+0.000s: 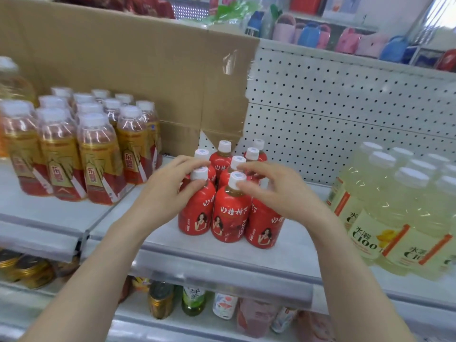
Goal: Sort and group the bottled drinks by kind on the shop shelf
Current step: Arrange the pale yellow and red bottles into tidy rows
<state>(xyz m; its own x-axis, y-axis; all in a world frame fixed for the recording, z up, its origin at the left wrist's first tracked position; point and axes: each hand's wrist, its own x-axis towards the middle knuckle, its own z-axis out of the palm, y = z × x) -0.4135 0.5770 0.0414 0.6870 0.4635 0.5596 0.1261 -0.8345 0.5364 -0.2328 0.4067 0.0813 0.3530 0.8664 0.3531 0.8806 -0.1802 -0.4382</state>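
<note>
Several small red-labelled bottles with white caps stand in a tight cluster (229, 213) at the middle of the white shelf (222, 260). My left hand (170, 183) grips the neck of the front-left red bottle (197, 213), fingers over its cap and thumb below. My right hand (276, 188) reaches in from the right. Its thumb and forefinger pinch the cap of the front-middle red bottle (228, 218). The palm hides the top of the front-right red bottle (264, 225).
Gold-and-red bottles (101, 164) fill the shelf's left side, with pale yellow C100 bottles (399, 206) on the right. Behind are a cardboard sheet (123, 58) and a white pegboard (320, 119). Cans and mixed bottles (160, 302) sit on the shelf below.
</note>
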